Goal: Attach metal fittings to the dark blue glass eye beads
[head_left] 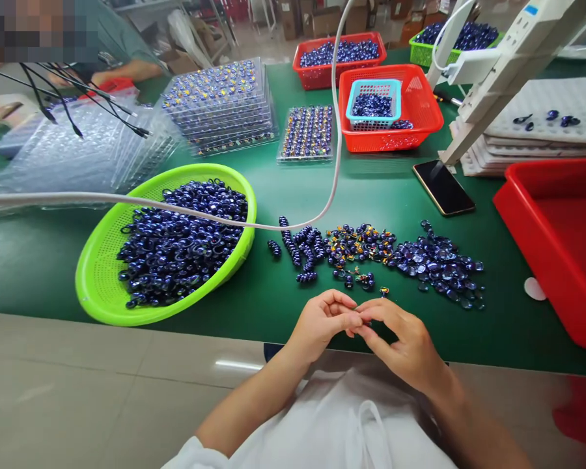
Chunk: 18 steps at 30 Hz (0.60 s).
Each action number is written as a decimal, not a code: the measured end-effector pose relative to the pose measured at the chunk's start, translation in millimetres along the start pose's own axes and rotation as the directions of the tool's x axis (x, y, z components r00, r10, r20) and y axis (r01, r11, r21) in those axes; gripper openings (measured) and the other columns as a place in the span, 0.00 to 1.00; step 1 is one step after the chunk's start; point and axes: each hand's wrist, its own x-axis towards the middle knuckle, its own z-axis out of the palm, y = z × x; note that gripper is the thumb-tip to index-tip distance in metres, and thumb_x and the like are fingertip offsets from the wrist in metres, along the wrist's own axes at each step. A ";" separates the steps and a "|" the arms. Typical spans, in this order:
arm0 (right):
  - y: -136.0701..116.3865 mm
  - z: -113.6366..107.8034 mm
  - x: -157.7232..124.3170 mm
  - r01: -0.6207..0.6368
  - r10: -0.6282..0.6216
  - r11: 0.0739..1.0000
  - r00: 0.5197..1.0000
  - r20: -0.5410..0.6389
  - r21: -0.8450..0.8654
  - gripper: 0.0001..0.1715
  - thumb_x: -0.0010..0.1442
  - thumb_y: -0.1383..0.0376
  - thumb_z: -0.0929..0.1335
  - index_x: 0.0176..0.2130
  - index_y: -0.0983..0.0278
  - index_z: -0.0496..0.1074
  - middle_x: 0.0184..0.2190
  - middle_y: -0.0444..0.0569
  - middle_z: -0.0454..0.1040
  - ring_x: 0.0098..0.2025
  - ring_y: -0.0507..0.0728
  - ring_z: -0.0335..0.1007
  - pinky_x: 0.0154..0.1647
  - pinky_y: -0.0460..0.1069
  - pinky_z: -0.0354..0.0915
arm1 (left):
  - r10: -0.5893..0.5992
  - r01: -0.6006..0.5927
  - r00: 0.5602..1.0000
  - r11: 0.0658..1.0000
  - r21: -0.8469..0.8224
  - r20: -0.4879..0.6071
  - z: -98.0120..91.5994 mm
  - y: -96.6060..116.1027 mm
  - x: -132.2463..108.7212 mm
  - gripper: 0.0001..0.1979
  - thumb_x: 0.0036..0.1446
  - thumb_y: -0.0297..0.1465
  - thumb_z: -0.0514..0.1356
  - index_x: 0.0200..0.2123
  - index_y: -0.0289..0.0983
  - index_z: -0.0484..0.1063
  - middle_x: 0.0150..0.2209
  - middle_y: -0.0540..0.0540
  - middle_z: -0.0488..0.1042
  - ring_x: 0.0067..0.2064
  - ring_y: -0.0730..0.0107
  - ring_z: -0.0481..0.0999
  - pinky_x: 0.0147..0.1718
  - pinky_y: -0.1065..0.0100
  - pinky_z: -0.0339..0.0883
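Observation:
My left hand and my right hand meet fingertip to fingertip at the near edge of the green table. Both pinch a small dark piece between them, mostly hidden by the fingers. Just beyond my hands lies a row of small dark blue parts: stacked rings on the left, parts with gold bits in the middle, flat blue pieces on the right. A lime green basket full of dark blue rings sits to my left.
A white cable crosses above the table. A phone lies at the right, a red bin beyond it. Red baskets, a blue basket, clear tray stacks and white trays stand farther back. Another person's arm rests at far left.

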 end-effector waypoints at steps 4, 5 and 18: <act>1.4 -1.3 1.0 -0.029 0.027 0.998 0.999 0.039 0.057 0.12 0.64 0.74 0.64 0.43 0.59 0.71 0.40 0.47 0.79 0.41 0.54 0.77 0.42 0.48 0.73 | -0.010 0.010 1.000 1.000 0.010 0.005 -2.8 2.5 -2.0 0.22 0.37 0.32 0.77 0.33 0.32 0.72 0.22 0.48 0.79 0.21 0.74 0.74 0.26 0.71 0.69; 1.9 -1.0 1.1 -0.027 0.025 0.998 0.999 0.043 0.054 0.13 0.64 0.75 0.64 0.43 0.59 0.71 0.40 0.47 0.78 0.42 0.53 0.77 0.42 0.48 0.72 | -0.011 0.011 1.000 1.000 0.010 0.002 -3.7 3.2 -2.8 0.22 0.37 0.32 0.77 0.33 0.32 0.72 0.22 0.48 0.79 0.21 0.74 0.74 0.26 0.71 0.69; 12.7 9.9 -0.4 0.244 -0.244 0.957 0.970 0.021 -0.155 0.18 0.60 0.78 0.69 0.46 0.60 0.72 0.42 0.51 0.77 0.46 0.59 0.74 0.47 0.57 0.68 | 0.017 -0.014 1.000 0.993 0.115 -0.025 -8.3 10.7 -16.7 0.25 0.38 0.30 0.77 0.38 0.34 0.71 0.30 0.45 0.82 0.29 0.69 0.79 0.34 0.67 0.74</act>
